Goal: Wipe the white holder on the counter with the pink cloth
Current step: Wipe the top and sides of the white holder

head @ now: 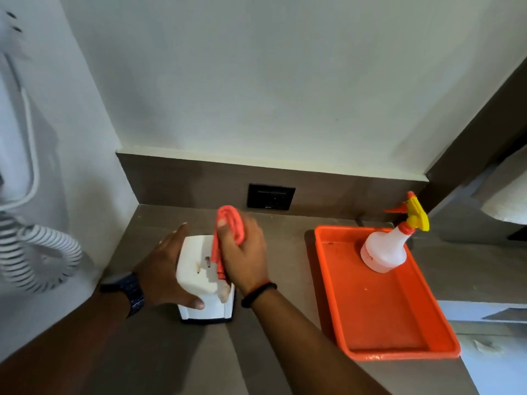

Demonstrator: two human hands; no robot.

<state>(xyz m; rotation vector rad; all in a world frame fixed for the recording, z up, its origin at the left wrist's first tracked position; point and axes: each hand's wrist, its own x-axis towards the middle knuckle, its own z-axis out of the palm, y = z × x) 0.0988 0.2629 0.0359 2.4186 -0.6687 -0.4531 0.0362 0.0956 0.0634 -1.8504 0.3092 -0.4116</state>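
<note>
At the near middle of the counter [176, 360], around 6 o'clock of the view, stands the white holder [196, 276], upright on a dark base. Left hand [164, 269] is on its left side, fingers spread and wrapped around the body, thumb low on the front face — bracing it, not lifting. Right hand [245, 258] sits at the holder's 3 o'clock, closed around the bunched pink cloth [231, 226]; a strip of cloth hangs down from the fist onto the holder's top right edge. Top shows a few dark specks near the cloth; can't tell if dirt or slots.

Risks, judged:
- Holder looks light and tall for its base; a hard sideways wipe could tip or skid it if the left hand loosens.
- Cloth is wadded, only a narrow strip in contact, so passes may miss the far side and the front face.
- Hanging tail could snag on the top openings.
- Left hand covers the left wall; that part stays unwiped unless the grip shifts.

Further out, 3 o'clock: orange tray [379, 317] with a spray bottle [383, 252] standing in its far end — a wide right elbow swing could knock it. At 9 o'clock, a coiled white cord [42, 258] on the wall, apart from the holder. Far, 12 o'clock: black wall socket [270, 196] just behind the cloth; a damp cloth brushing it would be bad.
</note>
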